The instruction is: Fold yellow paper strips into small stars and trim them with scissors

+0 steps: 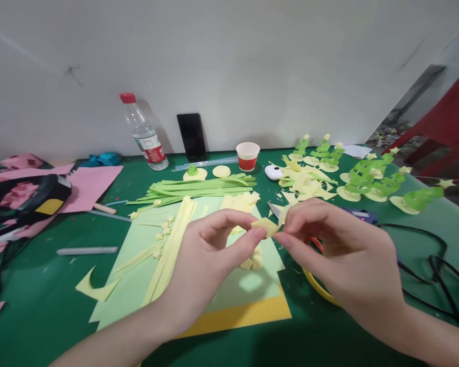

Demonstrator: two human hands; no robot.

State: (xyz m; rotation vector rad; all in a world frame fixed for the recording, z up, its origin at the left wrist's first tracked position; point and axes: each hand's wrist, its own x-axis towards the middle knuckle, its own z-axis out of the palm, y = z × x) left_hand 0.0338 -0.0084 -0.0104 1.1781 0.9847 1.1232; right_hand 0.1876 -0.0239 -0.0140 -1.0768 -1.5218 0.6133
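Note:
My left hand (214,255) pinches a small folded piece of pale yellow paper (265,226) between thumb and fingertips. My right hand (340,250) is closed on the paper's loose end, just to the right. Both hands hover over light green sheets (229,290). Long pale yellow strips (172,244) lie beside my left wrist, with thin strips carrying small folded shapes (164,229) further left. Small folded yellow pieces (257,259) lie partly hidden behind my left hand. Scissors (274,210) show partly behind my right hand.
Green strips (199,187), a bottle (149,137), a phone (192,136) and a cup (248,155) stand or lie toward the wall. Paper scraps (304,181) and green spiral ornaments (371,176) occupy the right. Pink paper (92,186) lies left; black cables (432,265) cross the right.

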